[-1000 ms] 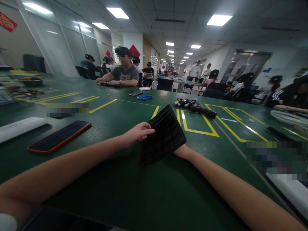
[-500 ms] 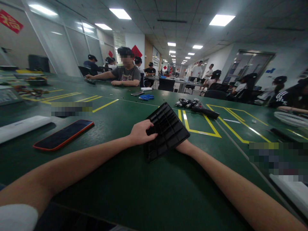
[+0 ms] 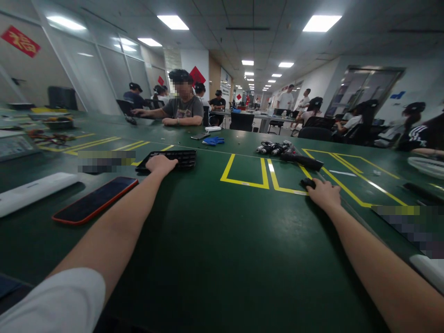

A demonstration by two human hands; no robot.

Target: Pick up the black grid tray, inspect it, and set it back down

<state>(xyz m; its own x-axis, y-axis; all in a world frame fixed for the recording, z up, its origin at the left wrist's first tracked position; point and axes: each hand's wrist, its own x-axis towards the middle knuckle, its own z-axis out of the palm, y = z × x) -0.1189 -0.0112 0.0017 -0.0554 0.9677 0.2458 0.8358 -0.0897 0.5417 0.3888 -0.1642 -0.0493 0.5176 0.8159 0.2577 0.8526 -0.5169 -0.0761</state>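
On the left part of the green table (image 3: 222, 240), a black gridded tray (image 3: 186, 159) lies low and flat. My left hand (image 3: 160, 164) is closed on its near edge. Farther right, my right hand (image 3: 324, 192) is closed round a small black object (image 3: 307, 183) at the corner of a yellow tape outline (image 3: 289, 189). What the small object is cannot be made out.
An orange-edged phone (image 3: 97, 200) and a white bar-shaped device (image 3: 38, 192) lie at the left. Blue gloves (image 3: 213, 141), a metallic and black bundle (image 3: 274, 148) and a black cylinder (image 3: 301, 161) lie farther back. A person (image 3: 182, 108) sits across the table.
The tray has gone from tilted between both hands at the centre to flat at the left with my left hand. My right hand has left it, moved right and now holds a small black object.
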